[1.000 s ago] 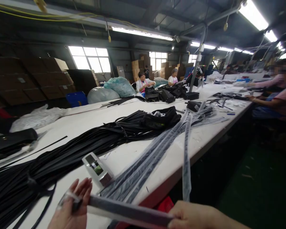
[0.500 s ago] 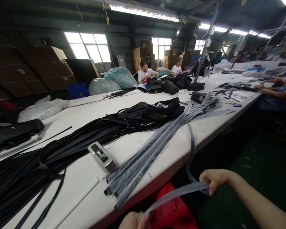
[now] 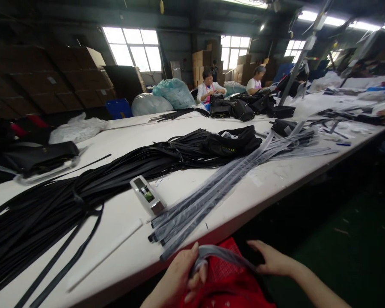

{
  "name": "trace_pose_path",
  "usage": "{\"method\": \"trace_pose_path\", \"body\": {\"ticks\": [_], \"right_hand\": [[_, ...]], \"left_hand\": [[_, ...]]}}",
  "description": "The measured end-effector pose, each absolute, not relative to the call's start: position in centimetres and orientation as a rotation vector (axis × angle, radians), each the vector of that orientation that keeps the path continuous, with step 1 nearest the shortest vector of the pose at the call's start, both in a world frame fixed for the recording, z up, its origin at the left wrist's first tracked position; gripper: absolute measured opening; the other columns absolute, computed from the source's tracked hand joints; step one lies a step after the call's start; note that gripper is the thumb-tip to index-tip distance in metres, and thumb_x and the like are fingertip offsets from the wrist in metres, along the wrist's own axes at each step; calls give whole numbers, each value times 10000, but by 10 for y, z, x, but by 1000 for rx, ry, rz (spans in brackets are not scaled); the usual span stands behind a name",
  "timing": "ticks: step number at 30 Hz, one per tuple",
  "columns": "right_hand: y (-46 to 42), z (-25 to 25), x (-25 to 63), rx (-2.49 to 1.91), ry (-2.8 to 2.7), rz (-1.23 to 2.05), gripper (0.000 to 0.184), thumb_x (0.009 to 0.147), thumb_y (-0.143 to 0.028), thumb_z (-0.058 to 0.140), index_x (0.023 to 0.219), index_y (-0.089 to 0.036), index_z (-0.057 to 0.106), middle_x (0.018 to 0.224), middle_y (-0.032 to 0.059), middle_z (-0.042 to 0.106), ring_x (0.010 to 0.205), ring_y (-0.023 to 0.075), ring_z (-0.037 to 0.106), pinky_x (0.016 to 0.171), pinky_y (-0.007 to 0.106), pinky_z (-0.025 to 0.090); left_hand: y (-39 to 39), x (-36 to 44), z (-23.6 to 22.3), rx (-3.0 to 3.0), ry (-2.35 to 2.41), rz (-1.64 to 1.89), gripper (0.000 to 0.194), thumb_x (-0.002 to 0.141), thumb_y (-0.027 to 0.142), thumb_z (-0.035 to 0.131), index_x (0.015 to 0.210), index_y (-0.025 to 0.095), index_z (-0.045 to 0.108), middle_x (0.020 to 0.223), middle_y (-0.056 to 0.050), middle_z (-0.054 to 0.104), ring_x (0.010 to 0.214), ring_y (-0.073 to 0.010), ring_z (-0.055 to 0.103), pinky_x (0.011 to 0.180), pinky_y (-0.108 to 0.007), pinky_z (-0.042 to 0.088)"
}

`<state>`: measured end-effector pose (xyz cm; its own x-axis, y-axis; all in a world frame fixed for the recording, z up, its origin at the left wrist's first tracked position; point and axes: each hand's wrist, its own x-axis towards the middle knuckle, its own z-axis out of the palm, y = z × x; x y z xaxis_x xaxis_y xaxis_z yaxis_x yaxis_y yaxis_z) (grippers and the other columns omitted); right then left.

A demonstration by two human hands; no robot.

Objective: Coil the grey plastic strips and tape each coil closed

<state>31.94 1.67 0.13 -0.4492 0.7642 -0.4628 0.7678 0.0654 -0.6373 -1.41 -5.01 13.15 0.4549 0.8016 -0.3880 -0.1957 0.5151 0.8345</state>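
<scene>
Well left of the grip, black straps [image 3: 93,184] lie bundled on the white table [image 3: 115,256]; nearer, a silver-edged device [image 3: 148,195] sits beside plastic-sleeved straps [image 3: 205,196]; the left hand [image 3: 188,271] clasps a curled, film-covered strip [image 3: 226,254]; the strip arches rightward to the right hand [image 3: 272,260], whose fingers are partly spread, their hold on it impossible to tell.

A device [image 3: 147,196] lies on a worktop [image 3: 122,239] between a bundle of straps [image 3: 109,182], left, and wrapped strips [image 3: 208,194], right, as bags [image 3: 243,110] lie farther back, before two people [image 3: 208,90] at the far side
</scene>
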Motion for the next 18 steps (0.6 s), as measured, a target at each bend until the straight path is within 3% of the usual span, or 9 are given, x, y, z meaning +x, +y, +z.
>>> {"method": "trace_pose_path", "body": {"ticks": [2,4,6,8,10,13,16,18], "right_hand": [[29,35,280,1419,2593,-1483,901,682,-368,727,1479,-114,393,1513,216,387,1377,333,388,1155,463,284],[24,64,234,1099,2729,-1705,878,734,-429,726,1489,-153,372,1505,177,408,1357,323,401,1151,461,285],[6,81,190,891,2599,-1987,560,872,-468,596,1349,-178,556,1255,117,626,1121,256,588,1009,391,442],[-14,90,158,728,2320,-2222,495,953,-533,445,1149,-148,688,829,44,679,737,156,625,744,285,512],[-28,98,141,566,2060,-2403,627,947,-626,383,1027,-106,725,574,-20,542,500,88,495,546,211,439],[-27,119,142,334,1881,-2630,667,909,-666,439,938,-67,730,510,-45,467,421,48,398,457,171,343],[-4,136,164,386,1859,-2795,524,887,-568,565,885,-67,719,474,-61,450,382,36,355,423,164,297],[18,137,184,645,1913,-2810,457,884,-526,565,849,-89,695,431,-79,420,336,45,325,385,173,274]], "left_hand": [[-49,-7,135,701,844,824,658,906,667,389,632,115,621,342,96,257,267,-44,218,332,-193,158],[-46,-1,140,594,797,948,600,908,622,440,691,102,646,352,113,220,270,-40,192,332,-183,195],[-40,-1,148,490,773,1096,520,898,573,513,789,89,666,402,119,238,307,-37,212,361,-179,266],[-31,-6,154,417,820,1275,458,876,529,582,918,81,664,487,106,308,377,-40,302,431,-181,338],[-25,-14,153,455,996,1473,444,881,517,580,1022,101,640,578,78,395,475,-64,421,522,-203,398],[-23,-20,135,958,1438,1626,441,932,545,446,920,148,638,697,-8,553,681,-157,575,763,-325,480],[-31,-17,113,1648,1659,1407,499,963,526,312,877,166,647,909,-125,663,897,-252,614,948,-441,420],[-37,-11,103,1884,1610,1143,524,963,512,277,930,162,664,893,-141,675,854,-266,618,858,-428,444]]}}
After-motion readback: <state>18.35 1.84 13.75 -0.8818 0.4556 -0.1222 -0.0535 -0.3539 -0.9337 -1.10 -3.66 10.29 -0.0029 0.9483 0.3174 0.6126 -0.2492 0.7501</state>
